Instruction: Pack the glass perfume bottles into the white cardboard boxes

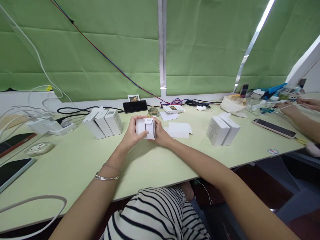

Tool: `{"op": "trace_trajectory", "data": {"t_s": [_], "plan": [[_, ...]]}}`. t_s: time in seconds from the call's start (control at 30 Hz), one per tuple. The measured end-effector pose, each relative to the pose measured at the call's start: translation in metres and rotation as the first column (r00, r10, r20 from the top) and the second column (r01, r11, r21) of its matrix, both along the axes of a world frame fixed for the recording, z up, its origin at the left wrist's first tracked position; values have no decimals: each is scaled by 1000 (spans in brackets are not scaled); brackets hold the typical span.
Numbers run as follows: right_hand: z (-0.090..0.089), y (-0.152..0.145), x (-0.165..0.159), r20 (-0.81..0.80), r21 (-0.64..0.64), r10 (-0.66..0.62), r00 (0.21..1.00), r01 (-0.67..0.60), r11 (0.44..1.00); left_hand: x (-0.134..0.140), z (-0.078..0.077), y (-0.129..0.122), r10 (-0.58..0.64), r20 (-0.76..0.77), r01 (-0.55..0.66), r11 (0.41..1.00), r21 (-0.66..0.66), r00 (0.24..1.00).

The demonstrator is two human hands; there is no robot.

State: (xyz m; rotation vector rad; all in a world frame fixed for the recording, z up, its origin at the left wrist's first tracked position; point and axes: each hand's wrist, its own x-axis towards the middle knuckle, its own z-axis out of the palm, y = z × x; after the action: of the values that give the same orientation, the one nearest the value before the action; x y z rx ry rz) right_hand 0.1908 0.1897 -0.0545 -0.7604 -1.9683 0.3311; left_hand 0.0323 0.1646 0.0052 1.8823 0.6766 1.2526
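Both hands grip a small open white box [140, 126] above the table, its open side facing me. A narrower white piece with a flap [150, 128] shows inside its right half. My left hand [132, 134] wraps the left side, its thumb reaching across the front to that piece. Round the right side curls my right hand [162, 134], with most of its fingers hidden behind the box. Just beyond stands a round glass ornament [153, 111]. To the right of my right hand lies folded white card [179, 130].
Several upright white boxes [110, 122] stand at left, and two more [222, 130] at right. A black phone [135, 106] leans by the wall. A white packet [173, 109] and cables [197, 103] lie behind. Another person's hands [287, 108] work at far right, past a phone [274, 128].
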Motion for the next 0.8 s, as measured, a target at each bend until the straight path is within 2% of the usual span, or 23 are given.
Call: {"op": "trace_trajectory", "data": {"t_s": [0.23, 0.43, 0.53, 0.67, 0.8], "plan": [[-1, 1, 3, 7, -75, 31, 1000, -30, 997, 2, 3, -4, 7, -128, -1, 999, 49, 992], [-1, 1, 4, -19, -65, 53, 998, -54, 996, -2, -1, 0, 41, -198, -22, 995, 93, 979], [1, 0, 4, -4, -62, 35, 999, -35, 997, -1, -1, -1, 53, -175, -39, 996, 82, 983], [3, -3, 0, 5, -40, -69, 998, 70, 997, 3, 0, -4, 61, -73, -56, 996, 70, 995], [3, -4, -3, 23, -29, -144, 989, 145, 989, 4, 0, -4, 123, -22, -120, 987, 105, 992]]}}
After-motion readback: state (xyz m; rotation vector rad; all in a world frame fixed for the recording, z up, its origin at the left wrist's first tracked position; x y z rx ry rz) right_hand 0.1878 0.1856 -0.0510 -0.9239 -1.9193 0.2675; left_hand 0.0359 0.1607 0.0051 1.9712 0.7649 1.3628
